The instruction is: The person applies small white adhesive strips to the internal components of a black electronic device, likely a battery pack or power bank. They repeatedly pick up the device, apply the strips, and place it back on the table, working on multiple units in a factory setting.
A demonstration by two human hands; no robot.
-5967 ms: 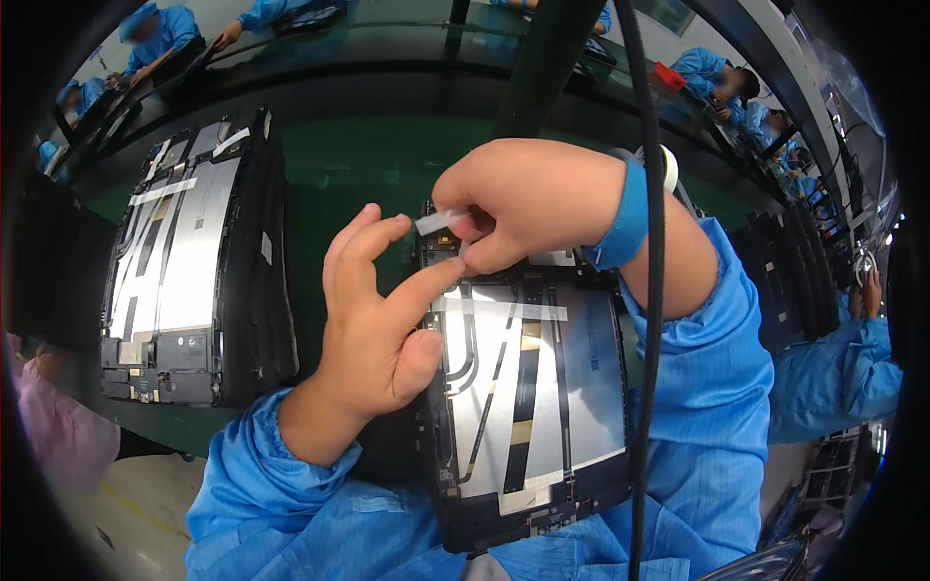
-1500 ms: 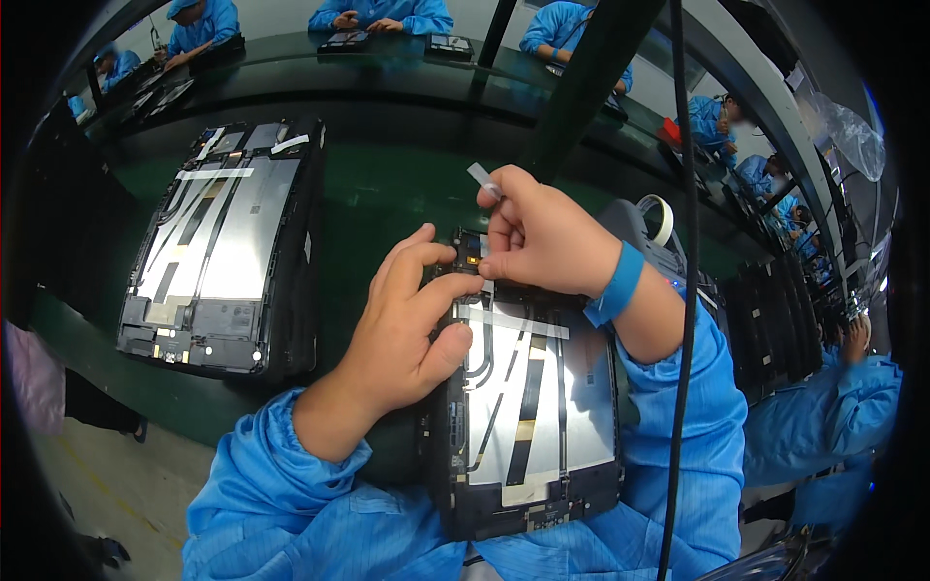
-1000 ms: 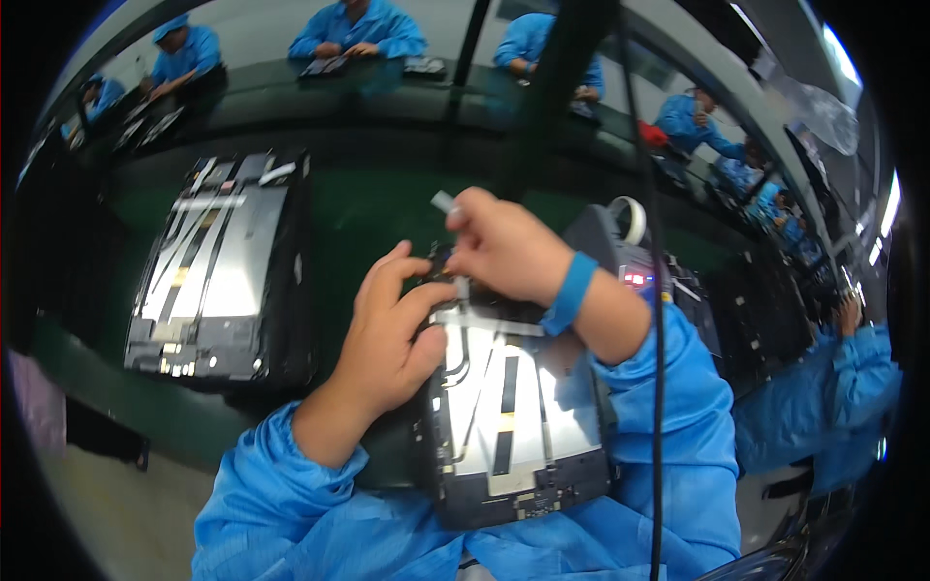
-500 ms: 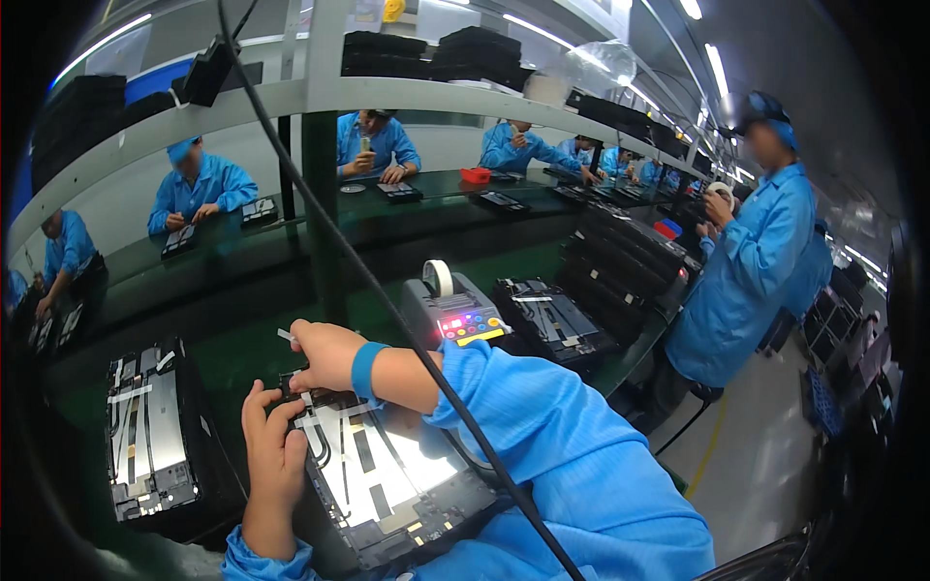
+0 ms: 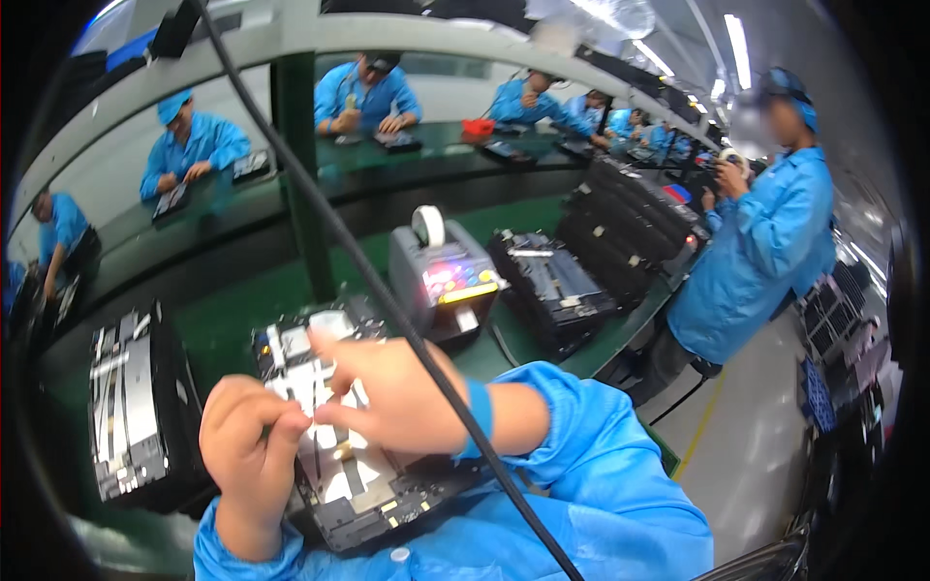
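Observation:
My left hand (image 5: 252, 445) is closed over the left edge of an opened flat electronic device (image 5: 363, 523), thumb and fingertips pinched together. What they pinch, if anything, is too small to make out. Over the middle of the device is my right hand (image 5: 397, 392), smeared by motion, with a blue band (image 5: 479, 418) round its wrist. Its thumb points at the left fingertips. Silver plates, black ribbon cables and a circuit board show inside the device. Beyond my right hand stands a grey tape dispenser (image 5: 441, 276) with a white roll and lit buttons.
A stack of similar opened devices (image 5: 126, 416) stands at the left, another device (image 5: 557, 281) right of the dispenser. Black trays (image 5: 620, 228) are piled behind it. A black cable (image 5: 339, 228) hangs across the view. A co-worker (image 5: 751, 252) stands at the right; several sit opposite.
My right hand has come back from the device's far end to its middle, beside my left hand. My left fingers have curled into a pinch. The white strip at my right fingers no longer shows clearly.

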